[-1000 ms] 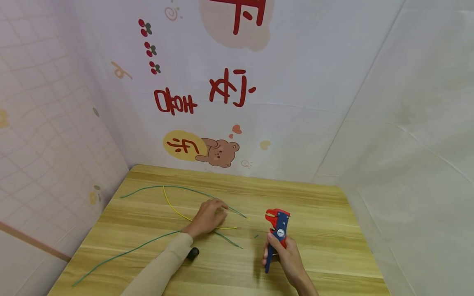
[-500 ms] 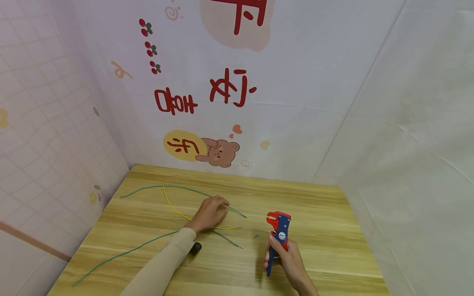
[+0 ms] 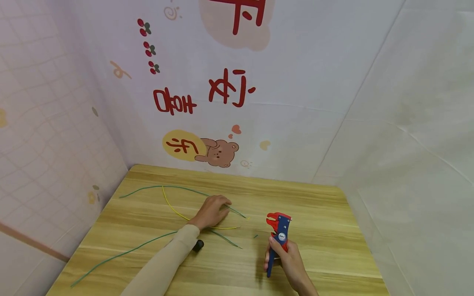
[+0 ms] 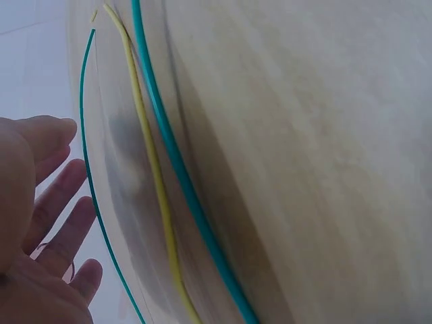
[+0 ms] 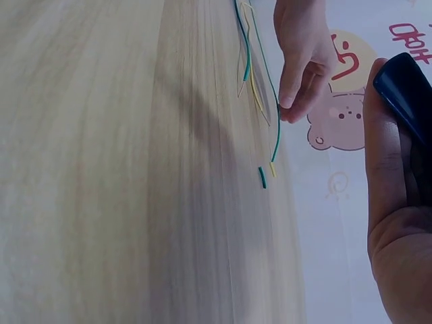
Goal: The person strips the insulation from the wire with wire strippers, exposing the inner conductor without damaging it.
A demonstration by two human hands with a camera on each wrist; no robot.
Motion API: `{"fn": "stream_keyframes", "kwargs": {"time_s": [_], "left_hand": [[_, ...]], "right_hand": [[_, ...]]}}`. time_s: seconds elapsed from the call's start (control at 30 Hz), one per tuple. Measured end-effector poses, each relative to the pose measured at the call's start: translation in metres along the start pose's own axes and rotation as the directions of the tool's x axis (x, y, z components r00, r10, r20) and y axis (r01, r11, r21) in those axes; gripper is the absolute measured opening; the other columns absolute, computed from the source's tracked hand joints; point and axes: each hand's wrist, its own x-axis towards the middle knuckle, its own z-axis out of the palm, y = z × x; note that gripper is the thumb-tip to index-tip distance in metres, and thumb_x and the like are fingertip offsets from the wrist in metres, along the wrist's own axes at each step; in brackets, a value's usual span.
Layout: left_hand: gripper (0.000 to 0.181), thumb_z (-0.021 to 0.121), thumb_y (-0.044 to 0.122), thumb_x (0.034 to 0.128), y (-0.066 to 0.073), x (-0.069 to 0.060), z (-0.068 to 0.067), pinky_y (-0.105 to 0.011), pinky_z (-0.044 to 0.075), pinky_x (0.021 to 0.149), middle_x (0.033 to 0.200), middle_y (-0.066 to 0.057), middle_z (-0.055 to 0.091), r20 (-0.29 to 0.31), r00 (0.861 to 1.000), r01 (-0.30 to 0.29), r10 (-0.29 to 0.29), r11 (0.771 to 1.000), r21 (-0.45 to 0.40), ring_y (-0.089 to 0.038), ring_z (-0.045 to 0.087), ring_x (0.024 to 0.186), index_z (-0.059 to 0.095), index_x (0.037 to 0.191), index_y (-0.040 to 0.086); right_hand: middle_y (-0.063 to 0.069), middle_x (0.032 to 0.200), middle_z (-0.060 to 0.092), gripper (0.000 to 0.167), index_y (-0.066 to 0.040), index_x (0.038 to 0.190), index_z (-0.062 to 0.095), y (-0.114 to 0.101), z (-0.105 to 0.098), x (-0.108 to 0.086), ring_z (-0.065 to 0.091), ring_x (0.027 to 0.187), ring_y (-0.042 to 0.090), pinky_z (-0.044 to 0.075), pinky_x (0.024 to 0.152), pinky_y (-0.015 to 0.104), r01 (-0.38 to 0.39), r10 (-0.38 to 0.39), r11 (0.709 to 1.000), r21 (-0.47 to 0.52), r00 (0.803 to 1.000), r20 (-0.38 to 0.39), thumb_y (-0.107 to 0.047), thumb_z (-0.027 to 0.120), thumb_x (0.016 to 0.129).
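My left hand (image 3: 212,210) reaches over the wires, its fingers loosely bent beside the far green wire (image 3: 177,187). In the left wrist view the fingertips come up to that wire, with no visible grip on it. Beneath the hand and forearm run a yellow wire (image 3: 171,204) and a nearer green wire (image 3: 124,253), partly hidden. Bare metal shows at the ends of both in the right wrist view. Off to the right, my right hand (image 3: 290,260) holds a red and blue wire stripper (image 3: 283,225) by its handles. Its red mouth points away and stands empty.
A short green offcut (image 3: 255,236) and a tiny yellow offcut (image 3: 248,218) lie between the hands on the wooden table (image 3: 326,234). A small black cylinder (image 3: 198,245) sits beside the left sleeve. White printed cloth walls (image 3: 296,135) enclose the table's back and sides.
My left hand has slid slightly away and to the right along the far green wire. The right hand and wire stripper have come slightly nearer and lower. The wires lie as before.
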Motion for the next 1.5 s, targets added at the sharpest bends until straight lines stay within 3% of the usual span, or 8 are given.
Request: {"fn": "stream_keyframes", "kwargs": {"time_s": [0.17, 0.27, 0.53, 0.8, 1.03, 1.2, 1.33, 1.5], "left_hand": [[0.02, 0.081, 0.005, 0.1016, -0.006, 0.001, 0.003, -0.064, 0.056, 0.108, 0.124, -0.014, 0.084, -0.016, 0.998, -0.06, 0.06, 0.998, -0.003, -0.038, 0.078, 0.118, 0.084, 0.121, 0.001], [0.018, 0.077, 0.011, 0.106, -0.022, 0.0, 0.011, -0.059, 0.058, 0.103, 0.121, -0.011, 0.084, -0.028, 0.993, -0.112, 0.112, 0.993, 0.026, -0.034, 0.077, 0.113, 0.084, 0.121, 0.004], [0.015, 0.076, 0.007, 0.1072, -0.022, -0.001, 0.011, -0.058, 0.057, 0.101, 0.116, -0.014, 0.081, 0.025, 0.997, -0.078, 0.077, 0.996, 0.035, -0.036, 0.073, 0.105, 0.084, 0.119, 0.003], [0.012, 0.075, 0.019, 0.1102, -0.068, 0.004, 0.045, -0.05, 0.056, 0.1, 0.11, 0.0, 0.081, -0.036, 0.991, -0.125, 0.126, 0.992, 0.03, -0.024, 0.073, 0.102, 0.087, 0.111, 0.02], [0.013, 0.075, 0.013, 0.1087, -0.034, -0.003, 0.014, -0.05, 0.056, 0.095, 0.104, -0.003, 0.076, -0.06, 0.974, -0.215, 0.217, 0.976, 0.043, -0.024, 0.07, 0.095, 0.088, 0.107, 0.013], [0.013, 0.078, 0.003, 0.1028, -0.008, -0.004, 0.0, -0.051, 0.056, 0.097, 0.103, -0.006, 0.074, -0.027, 0.986, -0.163, 0.167, 0.98, 0.112, -0.026, 0.07, 0.095, 0.088, 0.106, 0.009], [0.016, 0.077, 0.001, 0.1028, -0.004, -0.001, 0.0, -0.05, 0.057, 0.097, 0.103, -0.006, 0.072, -0.039, 0.988, -0.143, 0.15, 0.978, 0.15, -0.026, 0.069, 0.095, 0.09, 0.107, 0.01], [0.023, 0.076, -0.006, 0.1019, -0.003, 0.004, -0.003, -0.046, 0.059, 0.092, 0.103, -0.006, 0.071, -0.107, 0.971, -0.192, 0.213, 0.965, 0.177, -0.024, 0.067, 0.093, 0.09, 0.108, 0.011]], "right_hand": [[0.007, 0.08, 0.075, 0.039, -0.003, 0.106, 0.066, -0.001, 0.0, 0.0, 0.079, 0.068, 0.022, 0.071, 0.073, 0.045, -0.002, 0.002, 1.0, 0.0, 1.0, 0.003, -0.04, 0.061, 0.118], [0.007, 0.08, 0.074, 0.038, -0.003, 0.106, 0.065, -0.001, 0.001, 0.001, 0.079, 0.068, 0.021, 0.07, 0.072, 0.046, 0.003, -0.003, 1.0, -0.001, 1.0, 0.014, -0.039, 0.061, 0.118], [0.004, 0.08, 0.075, 0.035, -0.004, 0.105, 0.066, -0.001, 0.002, 0.001, 0.079, 0.068, 0.02, 0.07, 0.072, 0.046, 0.011, -0.011, 1.0, -0.008, 0.999, 0.031, -0.034, 0.057, 0.12], [0.003, 0.079, 0.074, 0.036, -0.004, 0.106, 0.065, -0.001, 0.002, 0.001, 0.08, 0.068, 0.02, 0.071, 0.073, 0.046, 0.009, -0.009, 1.0, -0.012, 1.0, 0.03, -0.037, 0.06, 0.119], [0.002, 0.078, 0.075, 0.036, -0.003, 0.106, 0.065, -0.001, 0.003, 0.001, 0.079, 0.068, 0.02, 0.071, 0.072, 0.046, 0.014, -0.014, 1.0, -0.015, 0.999, 0.032, -0.036, 0.058, 0.119], [0.005, 0.08, 0.075, 0.038, -0.003, 0.107, 0.065, -0.002, 0.002, 0.0, 0.08, 0.069, 0.02, 0.071, 0.073, 0.046, -0.003, 0.004, 1.0, -0.014, 1.0, 0.024, -0.039, 0.06, 0.119], [0.008, 0.083, 0.076, 0.038, -0.003, 0.108, 0.065, -0.002, 0.002, 0.0, 0.08, 0.07, 0.021, 0.071, 0.075, 0.046, -0.011, 0.012, 1.0, -0.013, 1.0, 0.025, -0.039, 0.06, 0.119], [0.005, 0.081, 0.075, 0.038, -0.003, 0.108, 0.065, -0.002, 0.002, 0.0, 0.08, 0.07, 0.021, 0.071, 0.075, 0.045, -0.014, 0.014, 1.0, -0.018, 1.0, 0.023, -0.039, 0.059, 0.119]]}}
